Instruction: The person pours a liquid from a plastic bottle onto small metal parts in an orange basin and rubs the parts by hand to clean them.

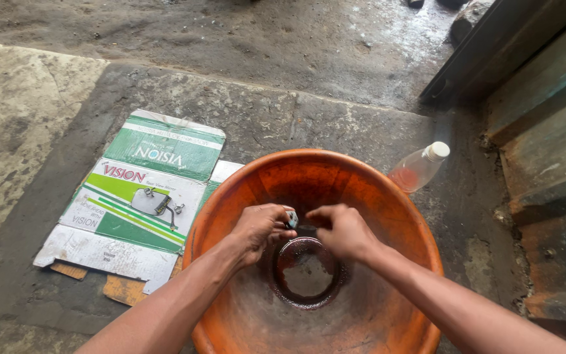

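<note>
Two hands: both bare, forearms reaching in from the near edge, meeting over the middle of the basin.
Left hand [261,229]: fingers curled shut around a small metal part [291,218]; its pale end sticks out toward the other hand.
Right hand [343,231]: fingers bent, fingertips pinching at the same part or just beside it; can't tell which.
Gap between hands: almost none, knuckles nearly touching.
Basin [401,216]: round orange plastic, scuffed and stained, walls smooth, rim thick; wraps both hands all round.
Liquid [306,274]: dark reddish pool in the basin bottom, directly under and just nearer than the hands, edge ringed with grime.
Room in basin: bare sloped wall to either side of the wrists and beyond the hands.
Cardboard [135,203]: flattened green and white carton, printed, torn at the near corner, flat on the ground left of the left hand, touching or tucked under the basin rim.
Bottle [419,168]: clear plastic, white cap, reddish fluid inside, leaning beyond the right hand, just outside the rim.
Floor [335,59]: rough grey concrete, oily, cracked joints.
Far right: rusted metal panel edges, well apart from the hands.
</note>
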